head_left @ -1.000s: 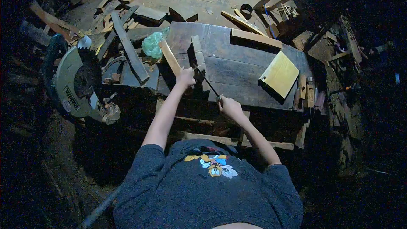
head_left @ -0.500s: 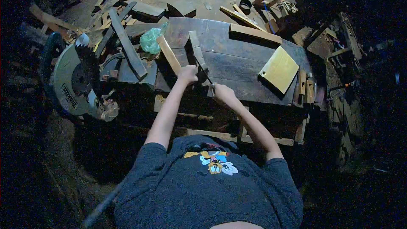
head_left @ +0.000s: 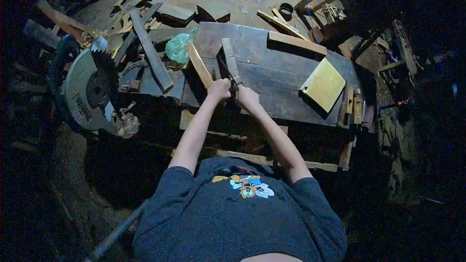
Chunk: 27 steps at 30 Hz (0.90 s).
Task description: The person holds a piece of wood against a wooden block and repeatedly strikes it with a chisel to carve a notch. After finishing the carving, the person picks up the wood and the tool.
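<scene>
My left hand (head_left: 219, 90) is closed low over the near edge of the workbench (head_left: 272, 73), at the near end of a light wooden strip (head_left: 198, 64). What its fingers hold is hidden. Close on its right, my right hand (head_left: 248, 98) is wrapped round a thin dark tool (head_left: 234, 88), most of it covered by the fingers; I cannot tell its kind. Just beyond the tool a greyish wooden strip (head_left: 230, 59) lies lengthwise, pointing away from me.
A circular saw (head_left: 82, 90) with an exposed toothed blade stands left of the bench, near a green plastic bag (head_left: 178, 48). On the bench's right are a square yellowish board (head_left: 324, 85), a wooden bar (head_left: 297, 43) and wooden hand planes (head_left: 357, 107). Offcuts litter the floor beyond.
My right hand has moved left and slightly away from me, closing in on my left hand, so less of the dark tool shows. The whole view has shifted slightly.
</scene>
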Each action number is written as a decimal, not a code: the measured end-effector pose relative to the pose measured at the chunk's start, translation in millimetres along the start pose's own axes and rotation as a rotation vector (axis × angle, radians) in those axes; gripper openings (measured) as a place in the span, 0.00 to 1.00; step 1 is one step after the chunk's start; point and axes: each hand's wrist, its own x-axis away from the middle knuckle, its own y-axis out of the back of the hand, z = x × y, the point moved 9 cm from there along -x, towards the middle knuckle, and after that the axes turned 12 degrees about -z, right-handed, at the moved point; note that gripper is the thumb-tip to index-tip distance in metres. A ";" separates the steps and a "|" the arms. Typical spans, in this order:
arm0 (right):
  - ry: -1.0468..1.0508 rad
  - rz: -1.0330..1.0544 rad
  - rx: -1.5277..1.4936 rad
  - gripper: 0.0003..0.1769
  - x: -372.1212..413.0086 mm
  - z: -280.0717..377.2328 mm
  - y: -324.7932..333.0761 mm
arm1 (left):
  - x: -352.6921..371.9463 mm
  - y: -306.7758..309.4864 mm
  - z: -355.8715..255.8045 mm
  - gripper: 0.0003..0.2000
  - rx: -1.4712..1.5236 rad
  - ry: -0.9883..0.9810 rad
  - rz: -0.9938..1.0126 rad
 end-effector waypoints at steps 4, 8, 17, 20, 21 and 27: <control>0.034 0.047 -0.020 0.10 58.9 -23.3 20.3 | -2.0 -10.1 -8.0 0.14 0.020 -0.108 0.135; -0.076 0.153 -0.033 0.12 140.1 -48.4 46.1 | -1.8 -2.2 -12.6 0.15 0.084 -0.098 0.167; -0.386 -0.238 -0.252 0.12 204.4 -114.0 61.7 | 17.7 47.4 -52.8 0.23 -0.262 -0.362 -0.342; -0.306 -0.392 -0.397 0.15 198.8 -92.1 70.8 | 21.0 46.5 -52.5 0.22 -0.201 -0.294 -0.249; -0.338 -0.359 -0.335 0.15 197.1 -88.7 66.4 | 22.1 45.4 -52.5 0.22 -0.204 -0.299 -0.245; -0.252 -0.252 -0.366 0.15 160.2 -50.8 55.5 | 8.6 24.0 -26.6 0.21 0.015 -0.204 -0.102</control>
